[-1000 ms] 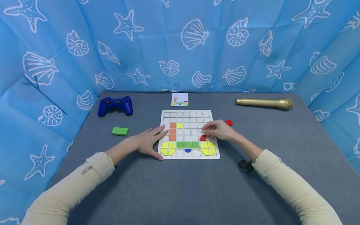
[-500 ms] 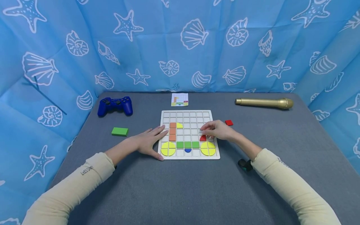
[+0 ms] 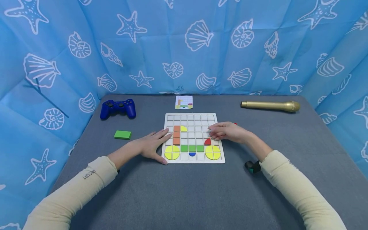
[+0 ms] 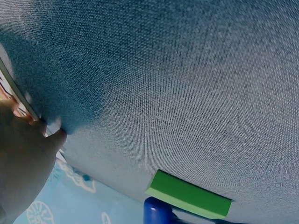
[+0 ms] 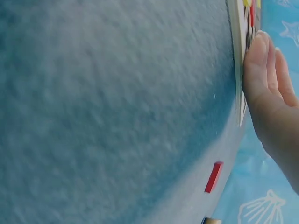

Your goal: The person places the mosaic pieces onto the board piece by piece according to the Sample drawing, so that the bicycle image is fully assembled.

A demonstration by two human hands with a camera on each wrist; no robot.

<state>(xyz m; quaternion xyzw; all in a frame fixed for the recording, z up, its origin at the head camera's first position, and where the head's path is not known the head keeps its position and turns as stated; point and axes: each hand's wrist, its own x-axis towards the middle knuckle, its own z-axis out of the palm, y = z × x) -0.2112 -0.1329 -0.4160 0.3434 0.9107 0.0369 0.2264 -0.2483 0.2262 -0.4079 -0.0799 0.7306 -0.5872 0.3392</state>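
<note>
A white grid board (image 3: pixel 198 162) lies flat on the table. My left hand (image 3: pixel 150 146) rests with spread fingers on its left edge. My right hand (image 3: pixel 228 131), fingers loosely bent with nothing seen between them, hovers at the right edge. Just left of its fingertips, a red quarter-circle tile (image 3: pixel 207 141) sits in a cell above a yellow circle (image 3: pixel 212 152) made of quarter tiles. Orange squares (image 3: pixel 176 134), green squares (image 3: pixel 192 148) and a blue half-round tile (image 3: pixel 192 154) fill other cells. A red square tile (image 5: pixel 214 177) lies on the table, mostly hidden behind the right hand in the head view.
Behind the board lies a printed pattern card (image 3: pixel 184 102). To the left are a green block (image 3: pixel 122 134) and a blue game controller (image 3: pixel 118 108); a gold microphone (image 3: pixel 270 105) lies at the back right. A blue shell-print curtain (image 3: pixel 178 48) encloses the table.
My right hand has shifted to the right, away from the red quarter-circle tile, its fingers loosening. It now covers most of the red square tile. My left hand stays put.
</note>
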